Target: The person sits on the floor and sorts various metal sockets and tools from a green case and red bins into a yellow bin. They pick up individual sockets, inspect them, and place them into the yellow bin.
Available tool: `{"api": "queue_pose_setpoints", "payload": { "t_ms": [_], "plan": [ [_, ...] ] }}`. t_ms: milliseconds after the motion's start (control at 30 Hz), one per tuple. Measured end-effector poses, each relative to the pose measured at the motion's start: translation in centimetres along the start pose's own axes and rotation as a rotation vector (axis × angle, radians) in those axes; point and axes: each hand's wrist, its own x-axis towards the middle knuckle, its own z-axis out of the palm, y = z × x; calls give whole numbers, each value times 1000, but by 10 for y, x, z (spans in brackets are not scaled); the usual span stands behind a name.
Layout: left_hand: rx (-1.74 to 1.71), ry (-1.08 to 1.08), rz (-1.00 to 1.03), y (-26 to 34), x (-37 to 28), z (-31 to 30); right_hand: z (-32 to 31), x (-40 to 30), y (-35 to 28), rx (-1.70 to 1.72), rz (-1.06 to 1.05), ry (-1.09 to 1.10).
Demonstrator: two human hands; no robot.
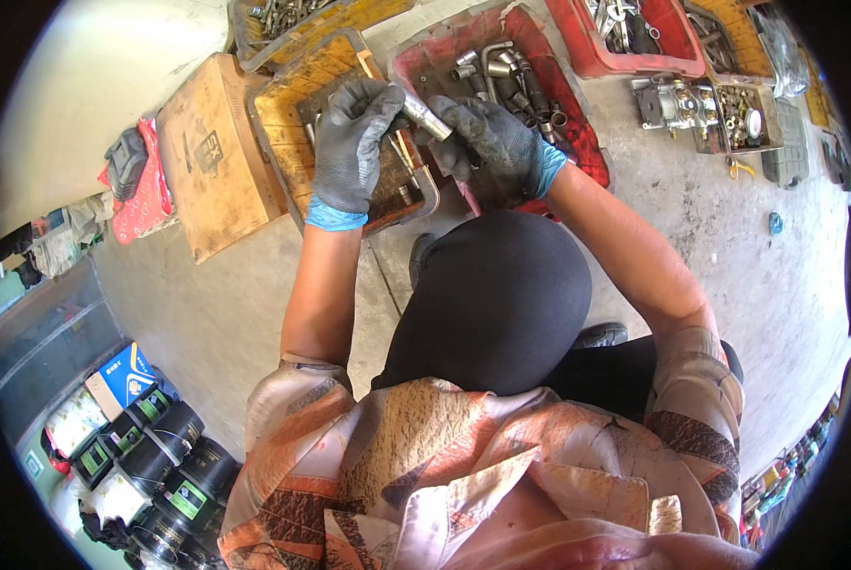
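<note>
Both hands wear dark grey work gloves over blue disposable gloves. My left hand (357, 139) holds a long silver metal socket (425, 116) at its upper end, tilted down to the right, between the two hands. Close to the socket's lower end is my right hand (486, 139), fingers curled; a dark cloth or glove part with a pink strip (469, 198) hangs below it, and I cannot tell whether it is gripped. Beneath my left hand sits a yellow bin (275, 142) with a few tools. Behind my right hand, a red bin (585, 121) holds sockets and metal fittings (521, 78).
A cardboard box (211, 157) stands left of the yellow bin. Another red bin (632, 65) with wrenches lies at the upper right, near a metal valve-like part (675, 103) and a small tray (771, 132) of fittings. Black buckets (204, 467) stand at the lower left.
</note>
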Motion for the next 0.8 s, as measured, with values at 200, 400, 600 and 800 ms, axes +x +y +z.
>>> {"api": "queue_pose_setpoints", "payload": {
  "t_ms": [200, 400, 600, 800],
  "plan": [
    [54, -56, 0, 8, 4, -4, -2, -7, 2, -857, -649, -41],
    [150, -19, 54, 12, 6, 1, -3, -4, 7, -817, -644, -67],
    [123, -26, 54, 18, 5, 4, 20, -11, -22, -276, -196, 1],
    [99, -25, 91, 23, 3, 9, 25, -12, -24, -105, -167, 45]
  ]
}}
